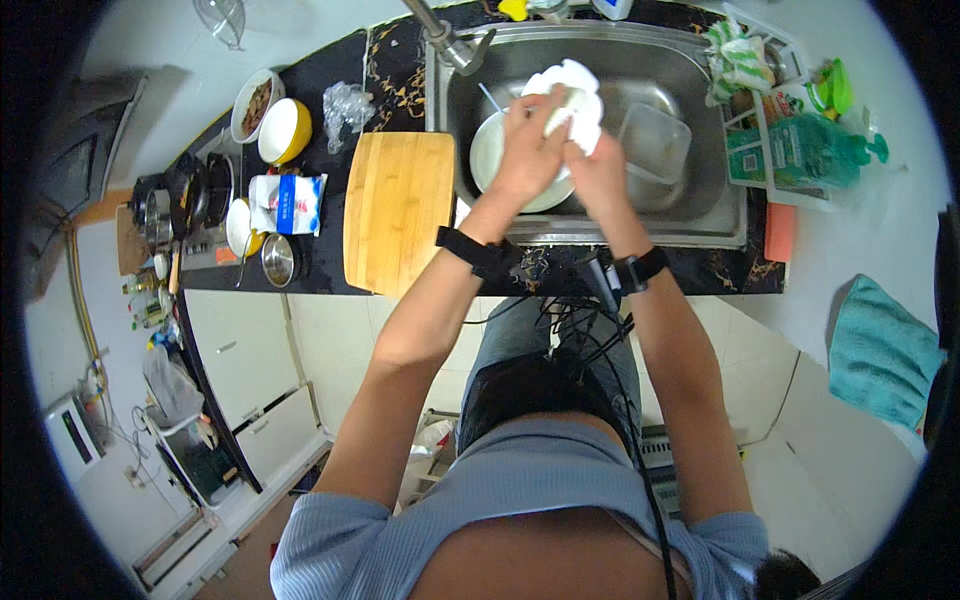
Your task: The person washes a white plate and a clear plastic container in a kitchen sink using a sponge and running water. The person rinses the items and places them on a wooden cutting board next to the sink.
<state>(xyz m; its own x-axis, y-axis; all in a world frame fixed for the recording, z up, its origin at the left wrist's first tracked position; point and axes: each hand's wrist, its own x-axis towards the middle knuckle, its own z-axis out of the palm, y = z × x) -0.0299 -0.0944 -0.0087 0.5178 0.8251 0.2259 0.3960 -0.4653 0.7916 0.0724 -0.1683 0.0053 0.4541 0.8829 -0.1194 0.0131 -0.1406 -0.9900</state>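
Over the left part of the steel sink, my left hand and my right hand both grip a white wavy-edged item. It may be a paper towel or a dish; blur and my fingers leave that unsettled. Below my hands sits a large white bowl in the sink, partly hidden by my left hand. A thin pale handle sticks up at the bowl's far side. To the right of my right hand, a clear plastic container lies in the basin.
A faucet reaches over the sink's far left corner. Left of the sink lie a bamboo cutting board, crumpled plastic wrap, a yellow bowl and a printed packet. A white rack with a green pump bottle stands right.
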